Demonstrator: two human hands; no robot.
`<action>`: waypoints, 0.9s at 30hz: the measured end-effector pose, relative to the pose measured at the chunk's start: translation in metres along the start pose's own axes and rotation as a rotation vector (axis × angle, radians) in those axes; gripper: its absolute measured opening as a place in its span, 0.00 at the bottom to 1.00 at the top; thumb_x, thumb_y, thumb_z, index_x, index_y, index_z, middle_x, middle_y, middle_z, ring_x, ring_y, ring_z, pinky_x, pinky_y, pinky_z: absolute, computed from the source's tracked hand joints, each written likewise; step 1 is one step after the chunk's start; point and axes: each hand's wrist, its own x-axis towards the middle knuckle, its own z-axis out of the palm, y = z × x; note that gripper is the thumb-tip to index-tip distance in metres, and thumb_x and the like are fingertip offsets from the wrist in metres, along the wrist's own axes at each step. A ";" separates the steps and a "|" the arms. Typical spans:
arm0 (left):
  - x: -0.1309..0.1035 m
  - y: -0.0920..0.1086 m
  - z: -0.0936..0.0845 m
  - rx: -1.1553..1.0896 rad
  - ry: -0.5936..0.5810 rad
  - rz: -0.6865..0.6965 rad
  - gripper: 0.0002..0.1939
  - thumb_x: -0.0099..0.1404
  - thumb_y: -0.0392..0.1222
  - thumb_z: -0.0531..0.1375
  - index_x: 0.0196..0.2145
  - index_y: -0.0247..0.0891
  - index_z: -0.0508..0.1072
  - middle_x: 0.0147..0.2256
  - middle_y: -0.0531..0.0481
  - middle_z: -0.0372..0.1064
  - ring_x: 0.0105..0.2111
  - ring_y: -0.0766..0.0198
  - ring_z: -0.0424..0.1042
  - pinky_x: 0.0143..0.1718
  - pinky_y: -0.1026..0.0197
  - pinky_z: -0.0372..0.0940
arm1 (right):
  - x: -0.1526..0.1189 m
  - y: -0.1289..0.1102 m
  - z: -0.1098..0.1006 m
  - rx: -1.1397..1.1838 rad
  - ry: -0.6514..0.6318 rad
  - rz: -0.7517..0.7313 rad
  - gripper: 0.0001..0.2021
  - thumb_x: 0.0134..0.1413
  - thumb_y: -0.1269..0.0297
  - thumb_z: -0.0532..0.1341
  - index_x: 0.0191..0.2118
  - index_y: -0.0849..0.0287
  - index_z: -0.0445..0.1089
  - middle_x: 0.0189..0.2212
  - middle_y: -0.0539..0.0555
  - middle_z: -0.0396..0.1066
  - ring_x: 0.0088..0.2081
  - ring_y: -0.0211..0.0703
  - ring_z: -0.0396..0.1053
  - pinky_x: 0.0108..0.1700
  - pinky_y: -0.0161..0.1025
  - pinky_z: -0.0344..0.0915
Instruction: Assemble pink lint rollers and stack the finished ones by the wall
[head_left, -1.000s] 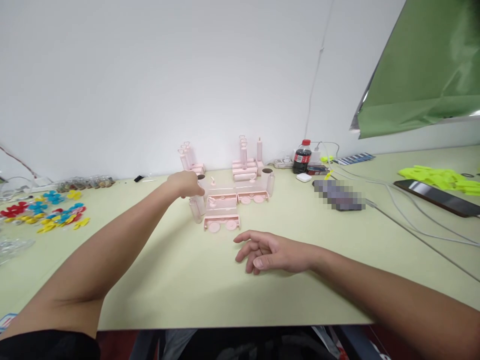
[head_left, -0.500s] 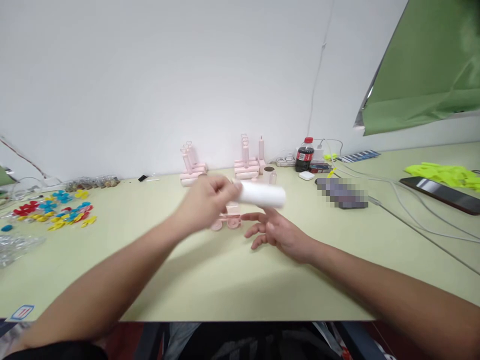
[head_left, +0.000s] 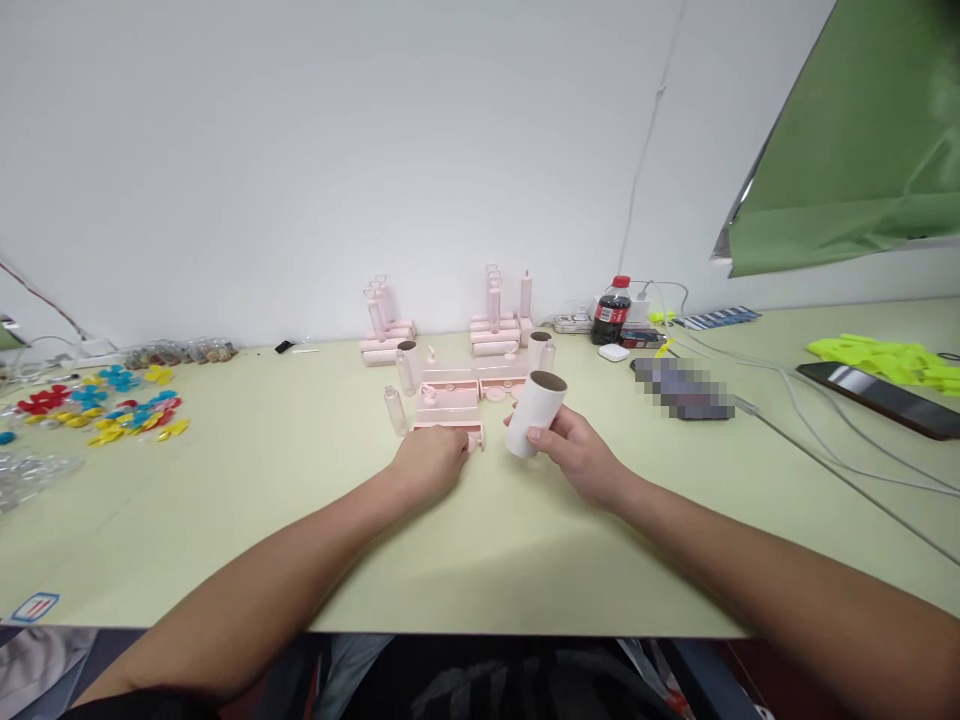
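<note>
My right hand (head_left: pixel 574 455) is closed round a white roll with a brown core (head_left: pixel 534 415), held tilted just over the table. My left hand (head_left: pixel 431 462) reaches down to the near edge of an open pink case (head_left: pixel 448 395). Its fingers are curled by a small pink part at the case's right end; what lies between them is hidden. Behind the roll, a second open pink case (head_left: pixel 501 388) holds pink round pieces. Around the cases stand a clear bottle (head_left: pixel 395 411), another clear bottle beside a roll (head_left: pixel 407 368), and a further roll (head_left: pixel 539 352).
Pink cases with upright clear tubes (head_left: pixel 379 318) stand along the wall, with another group (head_left: pixel 493 318) farther right. A cola bottle (head_left: pixel 611 313), a white box (head_left: pixel 613 352), cables and a black phone (head_left: pixel 885 395) occupy the right. Colourful plastic pieces (head_left: pixel 120 405) lie left.
The white roll has passed from my left hand into my right hand, which has closed round it. My left hand has lowered to the near pink case.
</note>
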 end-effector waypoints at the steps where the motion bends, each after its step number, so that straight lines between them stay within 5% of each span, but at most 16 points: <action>1: -0.001 -0.001 -0.001 -0.007 -0.007 0.002 0.13 0.64 0.37 0.51 0.23 0.40 0.68 0.29 0.44 0.72 0.28 0.55 0.70 0.27 0.58 0.53 | 0.000 -0.001 0.001 -0.019 -0.012 -0.016 0.23 0.48 0.48 0.65 0.46 0.57 0.65 0.43 0.58 0.73 0.46 0.54 0.68 0.47 0.50 0.64; 5: -0.018 -0.006 -0.021 -0.168 0.032 0.092 0.10 0.64 0.40 0.53 0.26 0.39 0.68 0.35 0.44 0.70 0.31 0.58 0.69 0.31 0.58 0.59 | 0.000 -0.001 0.000 -0.076 -0.053 -0.058 0.24 0.48 0.47 0.66 0.45 0.57 0.64 0.42 0.57 0.71 0.43 0.51 0.67 0.45 0.47 0.64; 9: -0.032 -0.011 -0.040 -0.596 0.137 0.217 0.10 0.69 0.45 0.53 0.31 0.39 0.65 0.43 0.45 0.69 0.45 0.57 0.69 0.44 0.57 0.63 | 0.000 0.002 -0.001 -0.141 -0.132 -0.067 0.22 0.48 0.48 0.66 0.42 0.58 0.65 0.37 0.54 0.67 0.39 0.47 0.64 0.40 0.42 0.62; 13: -0.028 -0.007 -0.032 -1.046 0.157 0.247 0.10 0.69 0.49 0.55 0.40 0.40 0.64 0.41 0.46 0.69 0.44 0.60 0.71 0.43 0.57 0.66 | -0.003 0.002 0.000 -0.193 -0.283 -0.066 0.23 0.50 0.48 0.65 0.43 0.60 0.65 0.33 0.51 0.62 0.33 0.41 0.59 0.34 0.37 0.57; 17: -0.019 -0.003 -0.020 -1.209 0.235 0.248 0.21 0.67 0.54 0.56 0.54 0.42 0.64 0.42 0.45 0.70 0.39 0.61 0.73 0.40 0.57 0.68 | -0.006 0.002 0.001 -0.300 -0.399 -0.066 0.24 0.51 0.46 0.64 0.44 0.61 0.66 0.32 0.50 0.61 0.31 0.39 0.56 0.31 0.35 0.54; 23: -0.018 0.001 -0.019 -1.332 0.366 0.068 0.16 0.58 0.52 0.66 0.35 0.37 0.72 0.37 0.45 0.75 0.36 0.58 0.77 0.35 0.59 0.70 | -0.006 0.004 0.001 -0.320 -0.433 -0.034 0.24 0.51 0.45 0.64 0.44 0.61 0.66 0.31 0.50 0.60 0.30 0.38 0.56 0.30 0.34 0.54; 27: -0.019 0.003 -0.018 -1.337 0.410 0.034 0.16 0.55 0.51 0.68 0.32 0.36 0.71 0.34 0.47 0.75 0.33 0.60 0.77 0.33 0.60 0.70 | -0.006 0.006 0.003 -0.270 -0.427 -0.004 0.25 0.49 0.44 0.64 0.43 0.61 0.65 0.30 0.49 0.59 0.30 0.38 0.55 0.29 0.34 0.53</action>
